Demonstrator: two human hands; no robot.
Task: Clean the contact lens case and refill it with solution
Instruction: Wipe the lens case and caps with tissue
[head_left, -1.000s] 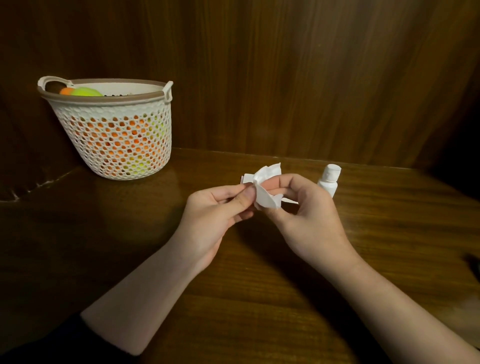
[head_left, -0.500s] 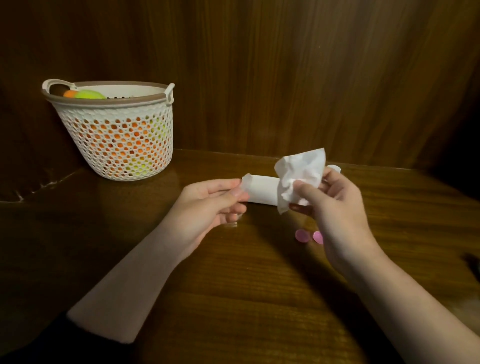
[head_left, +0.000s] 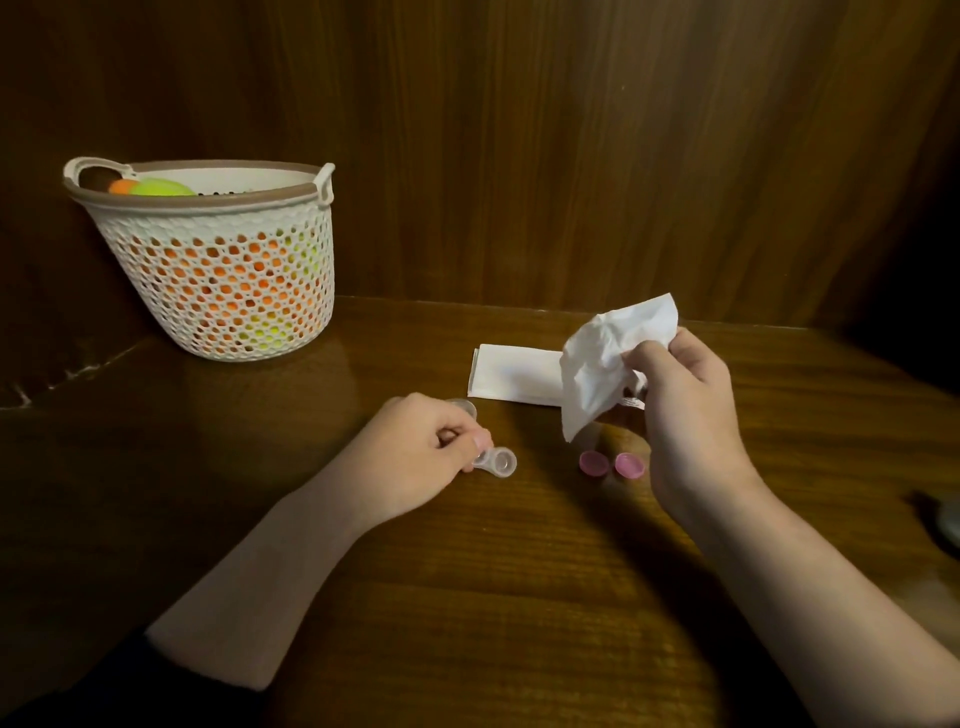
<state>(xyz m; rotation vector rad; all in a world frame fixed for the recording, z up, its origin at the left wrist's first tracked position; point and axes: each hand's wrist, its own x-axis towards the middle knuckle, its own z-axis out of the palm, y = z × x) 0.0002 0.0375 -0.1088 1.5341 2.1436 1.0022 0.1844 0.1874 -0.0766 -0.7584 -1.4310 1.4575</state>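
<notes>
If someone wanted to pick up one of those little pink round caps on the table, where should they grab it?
Probably by its rim, coming straight down from above. Each small pink round cap lies flat and low on the brown wooden table, so only its edge offers purchase. The second cap sits close beside it, so pinch front-to-back rather than sideways.

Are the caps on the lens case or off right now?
Off. Both pink caps lie on the table near the right hand, apart from the clear lens case the left hand pinches.

Dark wood-panelled wall (head_left: 571, 156) behind a glossy brown wooden table (head_left: 467, 597); dim, warm light.
</notes>
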